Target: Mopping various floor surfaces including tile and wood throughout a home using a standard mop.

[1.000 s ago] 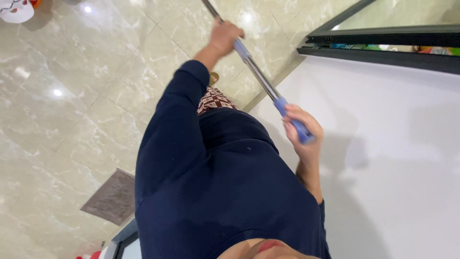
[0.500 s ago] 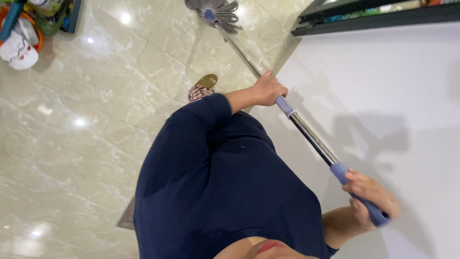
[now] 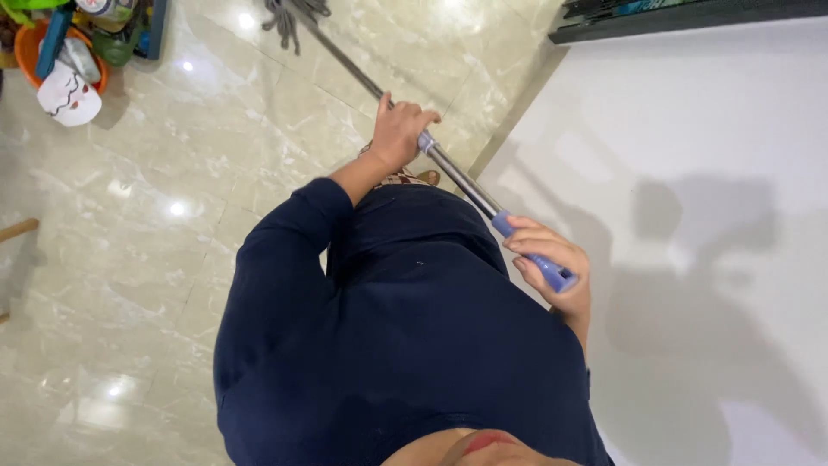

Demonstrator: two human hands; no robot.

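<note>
One long mop with a silver metal pole and blue plastic sleeves point(image 3: 457, 183) is in hand, and two hands hold it. Its long axis runs on a diagonal, from the grey string mop head point(image 3: 291, 15) at the far end on the glossy beige marble-tile floor point(image 3: 172, 155) back to the blue end cap, which points toward the person's chest. The left hand point(image 3: 398, 131) sits farther down the pole from the cap, its grip wrapped closed around the metal just beyond one blue sleeve. The right hand point(image 3: 552, 263) is at the near end, its grip curled and pressed tight around the blue end sleeve, with the cap poking out past the fingers. The person's dark navy long-sleeved top point(image 3: 397, 345) lies under the near half of the pole. A plain white wall point(image 3: 690, 173) stands just beside the pole on the right hand's side, with one dark window frame point(image 3: 690, 17) along its far edge. Well apart from the mop head, on the side away from the wall, one orange plastic basin point(image 3: 34, 52) holds clutter, and a white mask-like object point(image 3: 67, 99) touches it.
</note>
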